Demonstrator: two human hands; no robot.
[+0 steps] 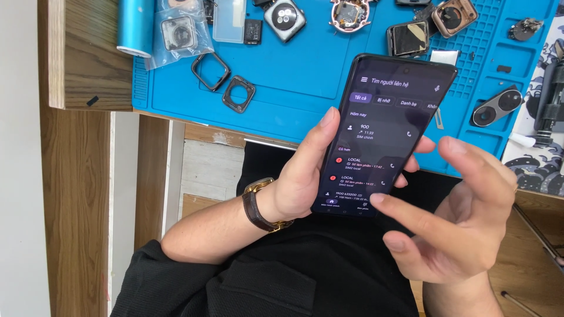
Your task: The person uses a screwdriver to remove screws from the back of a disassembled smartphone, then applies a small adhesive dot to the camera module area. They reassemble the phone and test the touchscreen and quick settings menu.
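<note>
While in left hand (299,176), lit phone (382,135).

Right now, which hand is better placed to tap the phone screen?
The right hand, probably: its index fingertip sits at the bottom edge of the phone screen. The left hand is wrapped around the phone, holding it up.

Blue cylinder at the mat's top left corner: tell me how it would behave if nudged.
The blue cylinder looks smooth and round, lying on its side, so it would probably roll. Its glossy surface may be slippery. The wooden ledge beside it might stop it.
</note>
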